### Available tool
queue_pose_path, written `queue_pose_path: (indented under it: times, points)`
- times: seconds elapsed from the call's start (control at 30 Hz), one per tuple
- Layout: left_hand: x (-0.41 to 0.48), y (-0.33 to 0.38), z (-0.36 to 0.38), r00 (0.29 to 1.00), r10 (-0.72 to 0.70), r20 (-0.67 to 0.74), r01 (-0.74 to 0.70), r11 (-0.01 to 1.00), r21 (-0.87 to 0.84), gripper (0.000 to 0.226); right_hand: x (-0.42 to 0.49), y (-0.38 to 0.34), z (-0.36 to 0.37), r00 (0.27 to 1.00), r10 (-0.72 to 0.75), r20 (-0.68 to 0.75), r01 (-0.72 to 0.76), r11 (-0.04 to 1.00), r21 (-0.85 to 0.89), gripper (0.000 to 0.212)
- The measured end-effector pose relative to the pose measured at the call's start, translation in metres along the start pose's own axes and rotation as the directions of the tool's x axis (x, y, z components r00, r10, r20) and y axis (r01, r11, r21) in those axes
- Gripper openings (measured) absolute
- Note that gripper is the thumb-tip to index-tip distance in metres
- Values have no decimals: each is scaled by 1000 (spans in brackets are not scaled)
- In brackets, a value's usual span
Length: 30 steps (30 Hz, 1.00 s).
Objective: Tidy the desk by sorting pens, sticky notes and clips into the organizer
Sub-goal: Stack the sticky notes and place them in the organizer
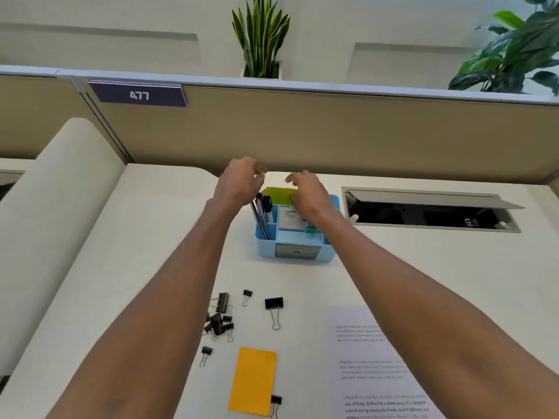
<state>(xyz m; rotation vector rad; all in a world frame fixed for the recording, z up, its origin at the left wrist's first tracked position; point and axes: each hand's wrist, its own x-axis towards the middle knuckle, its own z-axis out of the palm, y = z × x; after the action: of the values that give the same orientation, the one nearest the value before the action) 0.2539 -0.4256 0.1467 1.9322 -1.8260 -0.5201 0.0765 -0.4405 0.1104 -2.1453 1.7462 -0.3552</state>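
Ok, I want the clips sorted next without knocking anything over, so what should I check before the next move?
1. Pens in the blue organizer: ok, standing in its left compartment.
2. Yellow-green sticky notes in: ok, in the rear compartment.
3. Left hand free: ok, nothing seen in it.
4. Right hand free: cannot tell; its fingers lie at the yellow-green sticky notes.
5. Binder clips sorted: not ok, scattered on the desk.
6. Orange sticky pad sorted: not ok, lying on the desk, one clip at its corner.
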Motion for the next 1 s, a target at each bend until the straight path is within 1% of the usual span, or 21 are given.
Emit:
queue_pose_path:
  times: [0.07,0.17,0.23,0.3,0.37,0.43,0.5,0.6,0.63,0.7,0.77,0.83,0.9,1.0]
  points:
    - [-18,0,-5,996,35,-87,-38,999,-38,30,-12,-4,-4,992,-87,-92,82,995,-61,48]
    - [-63,-3,-4,959,107,-264,-112,994,-6,28,-54,-15,-4,944,-187,-273,192,981,-8,44]
    - [-105,-7,4,932,109,-346,-117,993,-1,29,-97,-24,4,926,-214,-311,240,970,47,40]
    - [-151,-14,15,931,69,-359,-86,996,-30,29,-143,-30,20,947,-223,-230,256,958,126,40]
    - [-197,-23,29,947,-10,-320,-19,996,-88,28,-188,-32,38,964,-254,-81,264,950,165,39]
    - [-242,-31,43,959,-106,-264,67,986,-152,28,-226,-31,58,958,-278,67,265,951,161,42]
    - [-283,-37,57,958,-203,-201,162,966,-204,27,-257,-30,77,940,-275,201,259,961,101,54]
    - [-336,-43,74,940,-321,-116,287,927,-242,28,-287,-29,101,911,-220,348,267,959,-91,77]
    - [-351,-44,79,932,-349,-95,319,917,-239,29,-293,-29,107,905,-203,375,274,951,-144,81]
    - [-377,-48,86,918,-390,-66,371,907,-200,30,-299,-27,114,899,-173,402,268,944,-193,83]
    - [-397,-53,90,907,-416,-66,403,904,-144,32,-300,-26,118,901,-143,409,240,951,-194,84]
    - [-411,-58,92,896,-435,-82,426,898,-114,34,-296,-26,118,905,-105,412,185,970,-159,82]
    - [-418,-61,92,886,-455,-91,448,889,-91,38,-291,-26,115,910,-75,408,132,985,-115,72]
    - [-424,-66,93,882,-464,-80,463,886,-35,44,-285,-26,108,930,-54,363,68,997,-27,42]
